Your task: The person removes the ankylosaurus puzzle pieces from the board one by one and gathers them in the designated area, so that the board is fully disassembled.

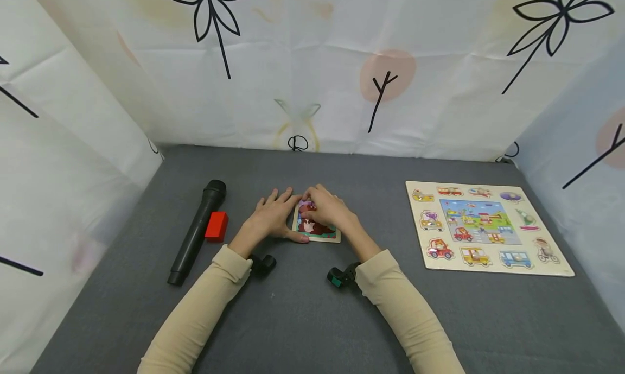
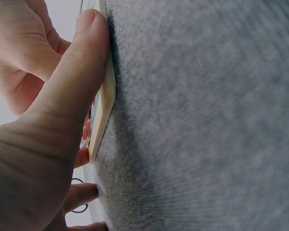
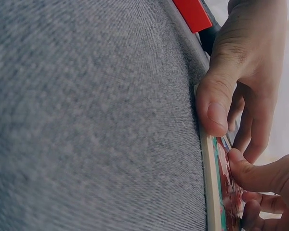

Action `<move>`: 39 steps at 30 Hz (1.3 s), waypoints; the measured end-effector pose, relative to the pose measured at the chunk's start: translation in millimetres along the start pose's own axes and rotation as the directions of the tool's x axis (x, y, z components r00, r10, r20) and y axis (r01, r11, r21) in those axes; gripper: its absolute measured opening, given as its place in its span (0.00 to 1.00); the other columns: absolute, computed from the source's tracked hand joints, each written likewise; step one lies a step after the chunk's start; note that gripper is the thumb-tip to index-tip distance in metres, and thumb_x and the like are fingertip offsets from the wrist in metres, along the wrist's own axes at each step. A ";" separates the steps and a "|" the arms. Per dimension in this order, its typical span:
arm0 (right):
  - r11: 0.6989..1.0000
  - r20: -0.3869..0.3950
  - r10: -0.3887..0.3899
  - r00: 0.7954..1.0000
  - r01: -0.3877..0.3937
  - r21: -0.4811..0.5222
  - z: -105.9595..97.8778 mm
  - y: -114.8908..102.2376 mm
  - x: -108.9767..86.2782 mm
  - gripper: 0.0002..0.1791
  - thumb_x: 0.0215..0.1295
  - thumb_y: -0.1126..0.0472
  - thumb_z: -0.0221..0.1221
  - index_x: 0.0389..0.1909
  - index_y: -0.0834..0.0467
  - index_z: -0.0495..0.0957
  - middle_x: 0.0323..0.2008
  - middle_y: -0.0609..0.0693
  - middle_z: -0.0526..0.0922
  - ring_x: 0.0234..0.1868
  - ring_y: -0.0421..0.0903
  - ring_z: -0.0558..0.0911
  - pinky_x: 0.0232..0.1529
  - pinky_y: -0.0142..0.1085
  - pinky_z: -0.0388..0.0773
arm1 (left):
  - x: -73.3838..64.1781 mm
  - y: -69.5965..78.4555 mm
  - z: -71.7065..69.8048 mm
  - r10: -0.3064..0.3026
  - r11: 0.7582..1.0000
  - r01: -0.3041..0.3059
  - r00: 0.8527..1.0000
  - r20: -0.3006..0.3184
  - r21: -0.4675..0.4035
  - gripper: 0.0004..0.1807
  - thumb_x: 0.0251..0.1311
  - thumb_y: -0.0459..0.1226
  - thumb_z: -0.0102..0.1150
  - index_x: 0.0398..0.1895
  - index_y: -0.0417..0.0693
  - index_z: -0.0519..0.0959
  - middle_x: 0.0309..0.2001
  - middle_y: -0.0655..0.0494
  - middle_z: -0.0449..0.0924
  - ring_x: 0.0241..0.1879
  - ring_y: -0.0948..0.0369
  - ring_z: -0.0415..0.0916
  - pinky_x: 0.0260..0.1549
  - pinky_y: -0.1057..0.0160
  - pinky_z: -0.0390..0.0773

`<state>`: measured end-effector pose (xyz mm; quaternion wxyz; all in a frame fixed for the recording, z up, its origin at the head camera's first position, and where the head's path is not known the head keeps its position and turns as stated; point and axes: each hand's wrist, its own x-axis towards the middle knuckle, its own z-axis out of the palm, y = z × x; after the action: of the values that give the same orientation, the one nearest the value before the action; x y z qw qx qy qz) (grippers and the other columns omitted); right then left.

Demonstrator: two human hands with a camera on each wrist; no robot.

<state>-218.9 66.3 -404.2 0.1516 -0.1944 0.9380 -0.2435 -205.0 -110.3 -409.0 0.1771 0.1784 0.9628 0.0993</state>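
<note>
Right now, the relation to mind is how your two grips straddle the small picture board (image 1: 319, 230), which lies flat on the grey tabletop (image 1: 298, 319) straight ahead of you, between your forearms. Your left grip (image 1: 273, 217) is at its left end: the thumb rests on the near left part of the frame, the other fingers spread wide and fairly straight towards the far side. Your right grip (image 1: 328, 207) comes over the board from the right and above, fingers bent, thumb and fingertips down on the picture in a narrow stance; whether they pinch anything there, you cannot tell from these views. Neither hand is nearer, since both touch the board: the left at its edge, the right over its face. The near edge runs roughly left to right before you, but with the far part covered, you cannot be sure which side is longer. The red block (image 1: 216, 226) sits just beyond your left wrist's outer side, while the large puzzle board (image 1: 549, 265) lies well apart to your right.
</note>
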 end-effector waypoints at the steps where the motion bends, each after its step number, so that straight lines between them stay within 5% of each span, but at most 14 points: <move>1: 1.000 -0.006 -0.004 1.000 0.004 0.001 0.3 0.2 -0.1 0.25 0.72 0.53 0.64 0.65 0.58 0.73 0.64 0.57 0.74 0.62 0.54 0.77 0.64 0.58 0.73 | -0.1 0.1 -0.1 -0.001 1.000 0.001 1.000 0.001 0.000 0.64 0.48 0.68 0.72 0.83 0.56 0.51 0.83 0.43 0.44 0.81 0.34 0.42 0.73 0.28 0.52; 15: 0.999 -0.071 -0.042 0.997 0.043 0.016 2.3 2.8 -2.3 0.24 0.70 0.54 0.66 0.63 0.58 0.77 0.59 0.57 0.77 0.57 0.53 0.78 0.59 0.56 0.76 | 0.6 -0.7 -0.3 -0.001 1.000 0.001 1.000 0.001 -0.009 0.63 0.49 0.68 0.71 0.83 0.56 0.51 0.83 0.42 0.44 0.81 0.33 0.41 0.73 0.27 0.50; 39: 0.993 -0.053 -0.113 0.992 0.114 0.017 -6.7 11.1 -7.7 0.20 0.76 0.63 0.57 0.65 0.60 0.77 0.53 0.60 0.76 0.49 0.53 0.77 0.49 0.46 0.76 | 1.1 -0.3 -0.2 -0.010 1.000 0.010 1.000 0.018 0.000 0.64 0.48 0.68 0.72 0.83 0.56 0.51 0.84 0.43 0.43 0.81 0.35 0.41 0.73 0.28 0.50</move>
<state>-217.8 81.2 -402.8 0.1152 -0.2397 0.9266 -0.2659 -206.1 -110.2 -409.3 0.1864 0.1744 0.9620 0.0970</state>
